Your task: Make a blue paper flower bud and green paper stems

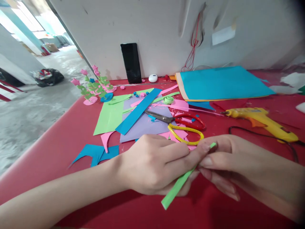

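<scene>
My left hand (154,163) and my right hand (240,167) meet low in the middle of the view, both pinching a narrow green paper strip (177,187). The strip runs diagonally from my fingertips down to the left over the red table (59,143). Its upper end pokes out between my right thumb and forefinger. Just beyond my hands lie scissors (177,121) with one red and one yellow handle, resting on a lilac sheet (145,125).
A yellow glue gun (260,119) with a black cord lies at the right. Blue paper sheets (221,83), a green sheet (109,116), a blue strip (138,111), paper scraps, paper flowers (94,87), a black phone (131,63) against the wall.
</scene>
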A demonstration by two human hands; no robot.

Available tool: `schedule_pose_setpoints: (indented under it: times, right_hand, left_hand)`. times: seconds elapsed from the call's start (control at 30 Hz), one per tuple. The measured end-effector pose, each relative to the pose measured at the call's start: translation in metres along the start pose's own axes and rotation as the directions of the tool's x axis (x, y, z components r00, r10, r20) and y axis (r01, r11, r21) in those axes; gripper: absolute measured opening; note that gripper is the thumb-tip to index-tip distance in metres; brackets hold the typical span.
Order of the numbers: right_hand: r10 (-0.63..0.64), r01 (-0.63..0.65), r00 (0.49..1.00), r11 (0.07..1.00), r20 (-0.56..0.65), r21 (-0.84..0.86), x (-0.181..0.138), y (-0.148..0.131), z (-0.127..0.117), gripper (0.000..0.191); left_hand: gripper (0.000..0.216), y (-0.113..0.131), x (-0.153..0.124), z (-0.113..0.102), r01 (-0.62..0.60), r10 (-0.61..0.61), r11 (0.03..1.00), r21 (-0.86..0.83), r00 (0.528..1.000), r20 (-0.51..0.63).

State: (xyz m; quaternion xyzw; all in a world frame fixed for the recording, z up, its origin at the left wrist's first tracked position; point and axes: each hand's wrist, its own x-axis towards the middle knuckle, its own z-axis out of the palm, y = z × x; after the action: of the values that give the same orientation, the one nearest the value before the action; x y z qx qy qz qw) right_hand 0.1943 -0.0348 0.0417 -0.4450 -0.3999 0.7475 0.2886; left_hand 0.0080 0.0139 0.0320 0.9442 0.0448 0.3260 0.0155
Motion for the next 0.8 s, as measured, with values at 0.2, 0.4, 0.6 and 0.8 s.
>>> schedule_pose_setpoints:
  times: [0.2,0.4,0.6,0.8]
  right_hand:
    - [-0.115,0.107,0.986,0.992,-0.12,-0.068,0.002,-0.003,-0.006,0.019]
    - [-0.305,0.244,0.904,0.944,-0.299,-0.224,0.0,-0.007,-0.009,0.007]
    - [-0.577,0.368,0.74,0.778,-0.346,-0.51,0.001,-0.012,-0.007,0.002]
    - [-0.736,0.383,0.604,0.604,-0.306,-0.699,-0.001,-0.012,-0.006,0.005]
  left_hand:
    - [0.046,0.003,0.002,0.001,0.181,-0.185,0.97,-0.164,0.983,-0.005]
    - [0.049,0.008,0.004,-0.002,0.468,-0.512,0.688,-0.555,0.855,0.086]
    - [0.049,0.004,0.004,-0.003,0.54,-0.579,0.152,-0.828,0.728,0.368]
    - [0.04,0.004,0.007,-0.008,0.409,-0.591,-0.126,-0.904,0.7,0.4]
